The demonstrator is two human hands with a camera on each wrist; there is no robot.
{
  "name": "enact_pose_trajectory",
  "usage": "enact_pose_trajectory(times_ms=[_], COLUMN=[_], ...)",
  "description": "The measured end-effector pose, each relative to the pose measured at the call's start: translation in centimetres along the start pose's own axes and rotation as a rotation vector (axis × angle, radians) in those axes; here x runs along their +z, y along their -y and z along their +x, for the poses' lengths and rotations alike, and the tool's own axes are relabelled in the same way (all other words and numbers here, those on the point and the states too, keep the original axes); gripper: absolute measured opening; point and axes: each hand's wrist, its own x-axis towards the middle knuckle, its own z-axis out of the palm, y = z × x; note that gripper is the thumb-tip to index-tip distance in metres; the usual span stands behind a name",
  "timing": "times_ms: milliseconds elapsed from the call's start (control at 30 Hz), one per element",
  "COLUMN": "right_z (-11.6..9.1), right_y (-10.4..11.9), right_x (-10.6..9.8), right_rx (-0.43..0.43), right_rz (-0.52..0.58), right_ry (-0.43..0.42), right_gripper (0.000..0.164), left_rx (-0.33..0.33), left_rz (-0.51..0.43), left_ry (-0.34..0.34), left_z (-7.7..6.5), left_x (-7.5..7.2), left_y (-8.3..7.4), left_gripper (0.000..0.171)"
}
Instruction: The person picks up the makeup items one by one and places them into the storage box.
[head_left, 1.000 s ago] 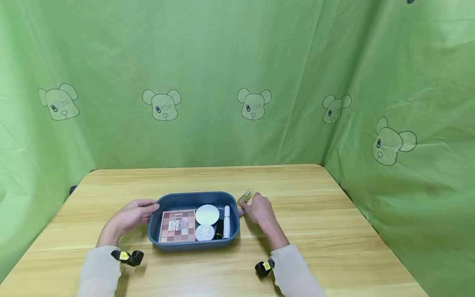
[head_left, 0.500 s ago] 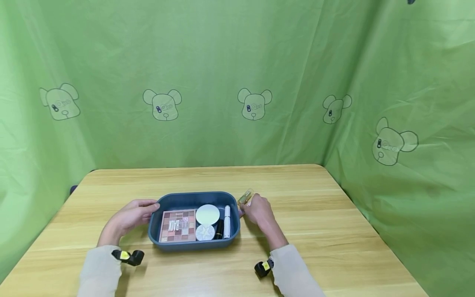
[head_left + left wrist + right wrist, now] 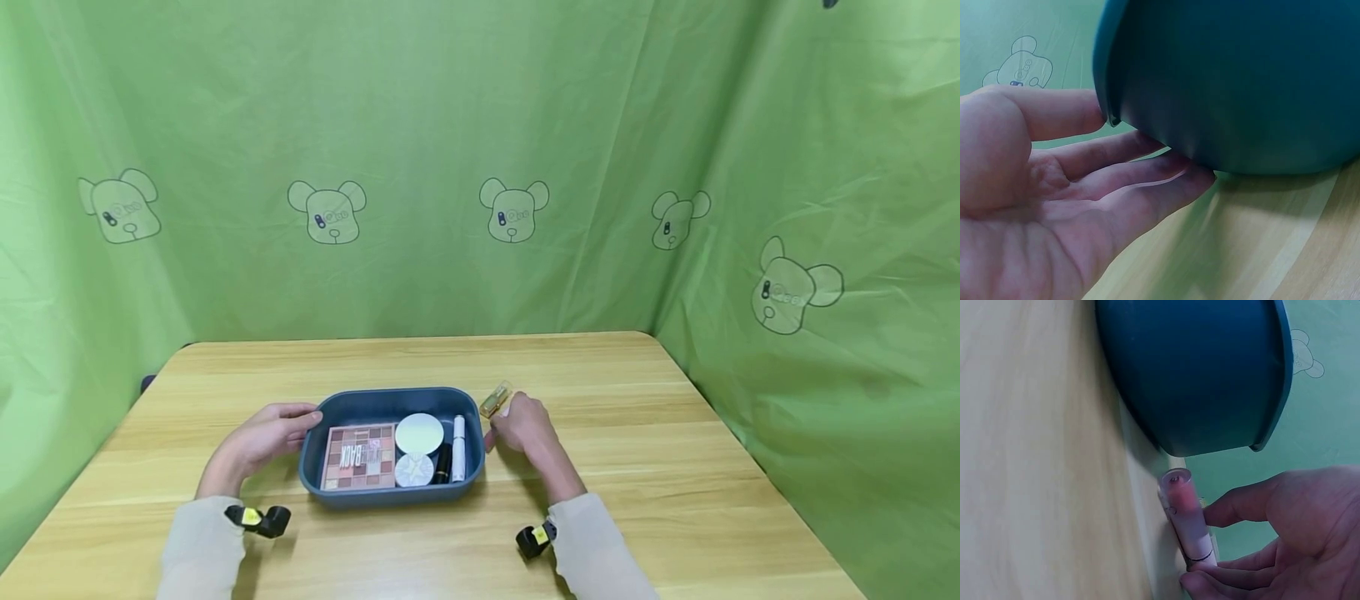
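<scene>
A blue oblong storage box (image 3: 390, 498) stands on the table. Its left end is held by my left hand (image 3: 266, 437), thumb at the rim and fingers against the outer wall, as the left wrist view shows. Inside lie an eyeshadow palette (image 3: 358, 458), two round white compacts (image 3: 418, 434), a black lipstick (image 3: 443, 464) and a slim white tube (image 3: 458, 450). Beyond the box's right end, my right hand (image 3: 525, 425) pinches a pink lip gloss tube (image 3: 1186, 515) low over the table; in the head view the hand mostly hides it. A gold tube with a clear cap (image 3: 496, 400) lies beside those fingers.
The wooden table (image 3: 660, 475) reaches back to a green curtain (image 3: 420, 283) printed with bear heads. Another green curtain side hangs along the right. Black wrist cameras (image 3: 534, 540) sit on both cuffs.
My right fingers have drawn back slightly from the gold tube, which shows more fully now. The left hand and the storage box have stayed where they were.
</scene>
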Motion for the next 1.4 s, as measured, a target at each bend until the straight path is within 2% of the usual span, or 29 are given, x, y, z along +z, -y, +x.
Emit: enact_pose_trajectory(times_ms=[67, 167, 300, 567, 1000, 1400], right_z=[-0.17, -0.37, -0.44, -0.52, -0.43, -0.50], right_y=[0.04, 0.07, 0.03, 0.02, 0.00, 0.11], right_x=[-0.11, -0.30, -0.57, -0.94, -0.93, -0.94], right_rx=[-0.003, -0.005, -0.005, -0.010, 0.036, 0.044], right_rz=[0.014, 0.034, 0.039, 0.025, -0.014, 0.017], right_ry=[0.032, 0.076, 0.105, 0.102, 0.150, 0.172], right_gripper=[0.015, 0.019, 0.020, 0.006, 0.015, 0.020], left_rx=[0.000, 0.002, 0.003, 0.004, 0.000, 0.002], left_rz=[0.001, 0.003, 0.001, 0.004, 0.008, 0.005], left_ry=[0.000, 0.002, 0.005, 0.012, 0.006, 0.011], left_z=[-0.01, -0.01, 0.00, 0.06, -0.05, 0.04], left_x=[0.01, 0.02, -0.01, -0.08, 0.00, -0.09], left_y=[0.01, 0.03, 0.02, -0.03, -0.09, 0.00], left_gripper=[0.058, 0.058, 0.058, 0.059, 0.059, 0.060])
